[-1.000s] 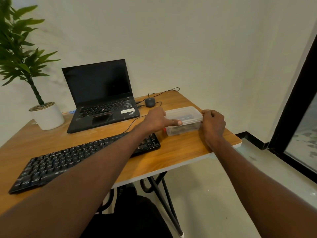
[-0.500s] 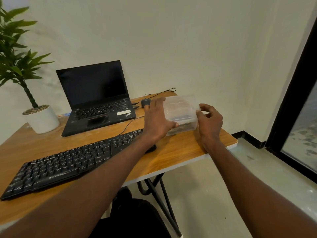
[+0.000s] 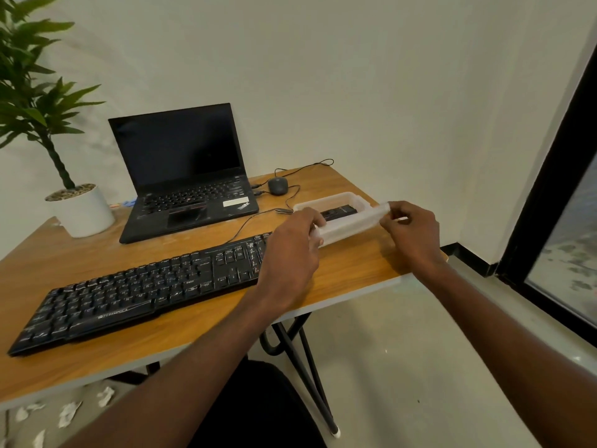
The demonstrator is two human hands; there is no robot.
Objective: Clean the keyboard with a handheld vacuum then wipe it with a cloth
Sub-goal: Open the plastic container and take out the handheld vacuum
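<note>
Head view, looking down at a wooden desk (image 3: 349, 185) against a pale wall.

Left hand (image 3: 290, 250) curled closed around the near-left end of a translucent plastic lid (image 3: 350, 223), fingers wrapped over its edge. Right hand (image 3: 412, 232) pinching the lid's right end, thumb and fingertips closed on the rim, remaining fingers bent. Lid held tilted, just in front of and partly over a clear plastic container (image 3: 336, 200) sitting near the desk's right edge. Inside the uncovered container, a dark, boxy object (image 3: 339, 211) partly visible; hard to tell exactly what it is.

Black keyboard (image 3: 142, 289) lying diagonally across the near-left part of the desk, its right end just beside and partly hidden behind the left hand. Thin black cable (image 3: 255, 218) running from the keyboard's far side toward the laptop.

Open black laptop (image 3: 184, 176) at the far middle, screen dark, white sticker on the palm rest. Dark mouse (image 3: 277, 185) to the laptop's right, far of the container, its cord looping toward the desk's far corner.

Potted plant in a white pot (image 3: 82, 211) at the far left. Black metal desk legs (image 3: 307, 357) below the near edge. Scraps of white paper (image 3: 68, 413) scattered on the floor at lower left. Dark window frame (image 3: 549, 176) on the right.
</note>
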